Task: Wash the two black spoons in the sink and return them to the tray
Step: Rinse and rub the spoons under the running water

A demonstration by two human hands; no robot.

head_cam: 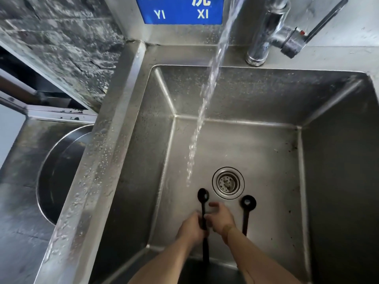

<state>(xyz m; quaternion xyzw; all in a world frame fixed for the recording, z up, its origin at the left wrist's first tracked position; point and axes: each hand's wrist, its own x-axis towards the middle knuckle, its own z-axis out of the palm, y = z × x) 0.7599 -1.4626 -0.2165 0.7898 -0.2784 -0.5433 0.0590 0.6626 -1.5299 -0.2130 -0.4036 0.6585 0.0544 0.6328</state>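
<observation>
Head camera view, looking straight down into a stainless steel sink (266, 103) with a round drain strainer (228, 183) in its floor. Water (209, 87) pours in a slanting stream from above and lands just left of the drain. A chrome tap (266, 33) stands on the rim beyond the drain, to the right, with a small red dot on its lever. Behind the sink, a blue sign (180, 11) shows white letters "YI" and "XI" beneath partly cut-off Chinese characters.

Two black spoons are in the basin. The left spoon (203, 201) has its bowl just left of the drain; the left hand (191, 226) curls around its handle. The right hand (220, 217), fingers loosely bent, touches the same handle from the other side. The right spoon (247, 210) lies on the sink floor, bowl just right of the drain, untouched. A round metal pan (59, 171) sits outside the sink, far left of the drain.
</observation>
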